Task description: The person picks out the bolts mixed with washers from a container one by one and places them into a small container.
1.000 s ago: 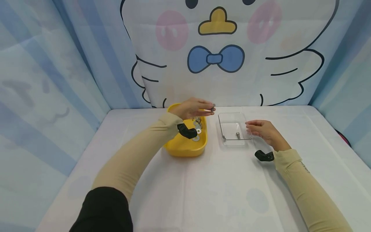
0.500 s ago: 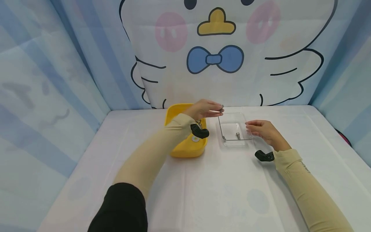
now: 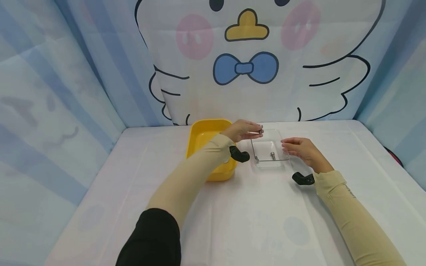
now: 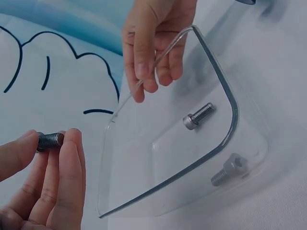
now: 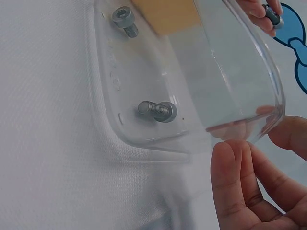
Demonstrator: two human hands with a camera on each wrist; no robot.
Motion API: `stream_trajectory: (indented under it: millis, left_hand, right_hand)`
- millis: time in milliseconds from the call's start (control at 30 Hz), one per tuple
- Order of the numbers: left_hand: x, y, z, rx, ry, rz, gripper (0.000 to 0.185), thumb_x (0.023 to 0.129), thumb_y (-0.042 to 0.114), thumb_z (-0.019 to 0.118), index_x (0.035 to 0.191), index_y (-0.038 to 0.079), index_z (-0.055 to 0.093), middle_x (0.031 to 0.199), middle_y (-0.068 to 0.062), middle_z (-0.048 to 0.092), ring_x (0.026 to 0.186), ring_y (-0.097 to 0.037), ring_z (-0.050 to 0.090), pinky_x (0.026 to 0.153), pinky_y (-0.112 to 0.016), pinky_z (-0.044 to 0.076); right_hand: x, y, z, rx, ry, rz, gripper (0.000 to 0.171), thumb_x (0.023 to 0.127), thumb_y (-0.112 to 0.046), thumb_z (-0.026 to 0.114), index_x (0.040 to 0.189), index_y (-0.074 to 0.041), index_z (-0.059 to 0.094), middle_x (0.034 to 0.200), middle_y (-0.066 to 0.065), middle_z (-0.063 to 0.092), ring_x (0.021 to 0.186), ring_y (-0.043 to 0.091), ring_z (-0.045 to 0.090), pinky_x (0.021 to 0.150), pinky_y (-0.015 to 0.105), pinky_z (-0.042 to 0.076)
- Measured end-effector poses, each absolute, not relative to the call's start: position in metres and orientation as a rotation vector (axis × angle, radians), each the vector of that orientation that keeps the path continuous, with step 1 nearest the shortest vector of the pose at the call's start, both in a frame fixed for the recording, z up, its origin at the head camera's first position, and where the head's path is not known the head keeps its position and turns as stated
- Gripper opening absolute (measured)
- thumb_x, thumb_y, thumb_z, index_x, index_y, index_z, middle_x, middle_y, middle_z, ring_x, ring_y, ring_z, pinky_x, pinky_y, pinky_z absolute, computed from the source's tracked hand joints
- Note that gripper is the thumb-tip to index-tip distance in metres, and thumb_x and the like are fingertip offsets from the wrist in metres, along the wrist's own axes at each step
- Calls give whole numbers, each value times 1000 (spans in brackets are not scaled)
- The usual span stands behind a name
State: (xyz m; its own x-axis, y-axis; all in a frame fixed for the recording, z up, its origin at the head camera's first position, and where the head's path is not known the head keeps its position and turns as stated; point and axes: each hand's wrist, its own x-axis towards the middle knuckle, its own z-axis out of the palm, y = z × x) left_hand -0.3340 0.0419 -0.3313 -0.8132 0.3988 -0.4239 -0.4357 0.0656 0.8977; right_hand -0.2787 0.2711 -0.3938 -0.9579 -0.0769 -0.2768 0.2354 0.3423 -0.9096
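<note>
My left hand [image 3: 244, 130] pinches a socket head bolt [image 4: 50, 141] between thumb and fingers, close above the left back rim of a clear plastic box [image 3: 253, 148]. Its threaded end points toward the fingertips in the left wrist view. The right hand [image 3: 304, 150] grips the box's right wall, thumb on one side and fingers on the other, as the right wrist view shows. Inside the box lie two more bolts: one bolt [image 4: 198, 116] on the floor near the middle, another bolt [image 4: 230, 169] in a corner.
A yellow tray [image 3: 196, 138] stands just left of the clear box, partly hidden by the left forearm. A white cloth [image 3: 253, 221] covers the table. Behind it hangs a printed curtain [image 3: 246, 99] with a cartoon figure.
My left hand has moved right and slightly down with the bolt, from over the yellow tray to the clear box's rim. The right hand and the box stay in place.
</note>
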Motion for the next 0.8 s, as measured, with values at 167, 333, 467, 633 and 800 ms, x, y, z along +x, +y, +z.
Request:
stream_trajectory:
  millis: [167,333,467,633,800]
  left_hand:
    - [-335,47,-340,-92,1765,1805,27,88,5,63,113,-5,63,109,-18,68,95,-25,67,92,-31,53]
    - [-336,50,-347,-106,1765,1797,26,87,3,63,111,-6,63,84,-10,65,80,-21,65,90,-30,54]
    - [-335,50,-350,-91,1771,1785,25,88,2,63,111,-7,63,81,-9,64,76,-19,64,87,-29,55]
    - [-335,51,-353,-134,1781,1769,25,86,1,64,110,-7,64,91,-15,68,79,-23,67,84,-28,57]
    - [-335,52,-354,-151,1819,1732,25,86,1,64,110,-7,65,93,-16,68,100,-29,68,83,-28,57]
  right_hand:
    - [-279,272,-394,126,2322,-1675,55,94,-22,58,135,7,39,85,-27,56,79,-8,57,78,10,52]
    - [-280,272,-394,146,2318,-1674,54,94,-22,58,136,6,39,86,-26,56,79,-8,58,78,10,52]
    - [-281,271,-396,161,2312,-1682,54,93,-23,58,136,5,39,97,-18,56,81,-8,58,79,10,52]
    - [-282,272,-397,165,2318,-1669,56,93,-26,59,136,4,39,113,-5,54,82,-8,58,80,10,52]
    - [-282,273,-398,152,2322,-1662,58,93,-27,59,137,5,38,103,-14,56,82,-8,58,82,11,52]
